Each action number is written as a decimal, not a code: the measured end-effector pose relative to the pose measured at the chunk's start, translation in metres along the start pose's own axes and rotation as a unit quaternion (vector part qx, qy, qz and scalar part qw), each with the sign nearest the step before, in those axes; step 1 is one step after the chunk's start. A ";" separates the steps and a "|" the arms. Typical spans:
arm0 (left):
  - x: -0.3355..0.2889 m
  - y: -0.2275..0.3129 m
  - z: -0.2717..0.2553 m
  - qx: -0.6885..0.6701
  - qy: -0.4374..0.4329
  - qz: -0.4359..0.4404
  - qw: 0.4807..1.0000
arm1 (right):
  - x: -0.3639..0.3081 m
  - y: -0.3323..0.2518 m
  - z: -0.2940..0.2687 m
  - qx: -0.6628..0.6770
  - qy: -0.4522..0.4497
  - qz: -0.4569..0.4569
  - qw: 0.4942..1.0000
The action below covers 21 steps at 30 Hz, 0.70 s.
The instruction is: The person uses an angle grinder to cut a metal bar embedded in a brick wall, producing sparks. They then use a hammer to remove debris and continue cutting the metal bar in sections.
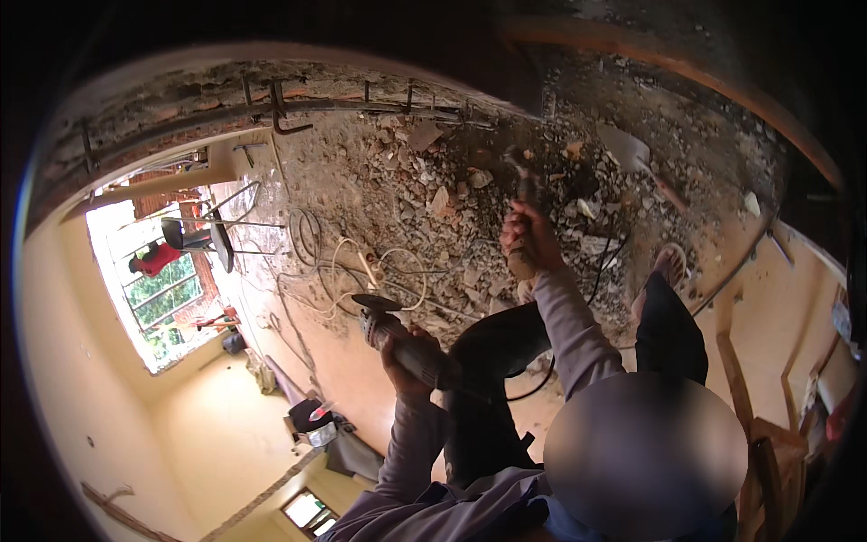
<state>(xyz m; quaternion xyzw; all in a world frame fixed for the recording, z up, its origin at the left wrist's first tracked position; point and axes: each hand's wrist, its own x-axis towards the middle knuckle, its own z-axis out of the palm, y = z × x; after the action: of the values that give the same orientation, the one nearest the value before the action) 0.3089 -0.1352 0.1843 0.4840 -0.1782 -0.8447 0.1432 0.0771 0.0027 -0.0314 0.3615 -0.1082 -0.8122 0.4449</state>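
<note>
While within left hand (404,359), angle grinder (381,318).

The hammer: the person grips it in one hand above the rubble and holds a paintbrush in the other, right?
Not quite. The head view shows the left hand holding an angle grinder, not a paintbrush. The hammer is indeed gripped in the right hand above the rubble.

Floor (379,379): rubble (470,190) (broken concrete), cables (316,262).

Grey-brown rubble (470,181), white cable (348,257), dark grinder (397,339), grey sleeves (569,316), yellow walls (81,361).
</note>
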 end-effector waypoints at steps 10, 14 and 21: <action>-0.114 0.036 0.002 0.125 0.160 -0.081 0.976 | 0.017 0.027 0.075 0.071 0.112 -0.315 0.940; -0.120 0.032 -0.010 0.188 0.155 -0.118 0.963 | 0.030 0.080 0.138 -0.118 -0.062 -0.058 0.989; -0.121 0.028 -0.020 0.173 0.135 -0.162 0.962 | -0.019 0.027 -0.003 -0.093 0.116 -0.146 0.978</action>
<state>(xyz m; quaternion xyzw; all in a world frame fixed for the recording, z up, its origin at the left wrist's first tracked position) 0.3875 -0.1132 0.2794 0.6333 -0.2198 -0.7397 -0.0590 0.1026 0.0025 -0.0111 0.4216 0.0742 -0.8277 0.3628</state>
